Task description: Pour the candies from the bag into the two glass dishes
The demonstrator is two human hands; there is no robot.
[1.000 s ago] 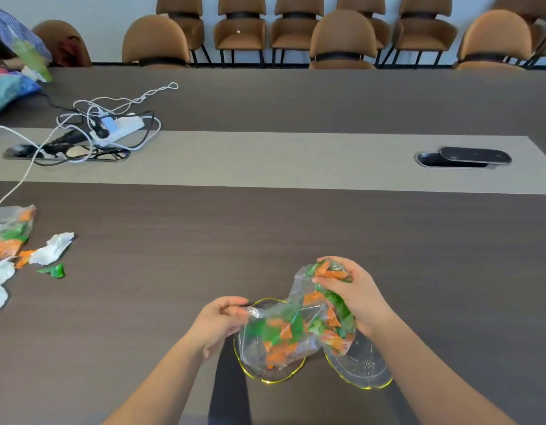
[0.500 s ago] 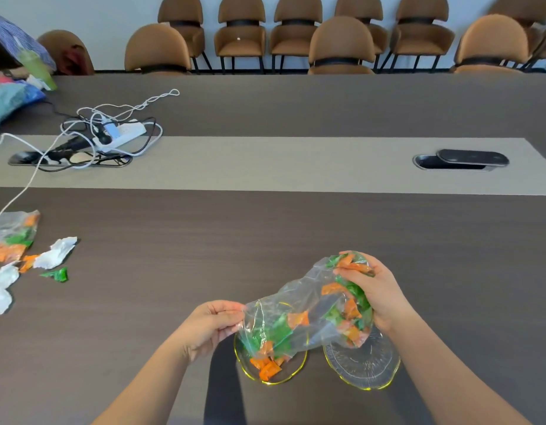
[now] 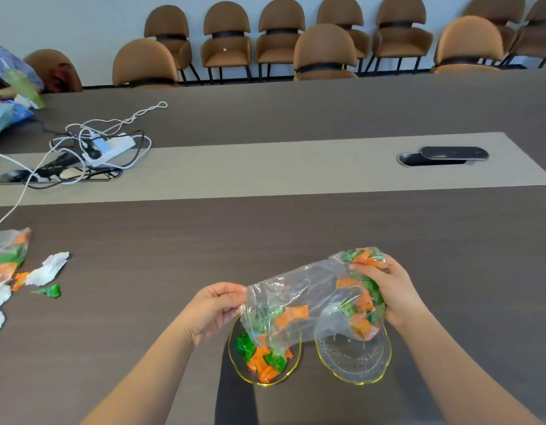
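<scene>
The right hand (image 3: 391, 289) has lifted the closed end of the bag (image 3: 308, 302) higher above the right dish (image 3: 353, 360); more candies (image 3: 262, 357) have slid out of its mouth, pinched by the left hand (image 3: 213, 311), into the left dish (image 3: 235, 360); the bag's middle is now nearly empty.

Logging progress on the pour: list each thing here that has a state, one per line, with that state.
clear bag: held tilted, mouth down over left dish, partly emptied
left dish: holds orange and green candies
right dish: empty
left hand: pinching the bag's mouth edge
right hand: gripping the bag's full end, raised
cable hatch: lid open
</scene>
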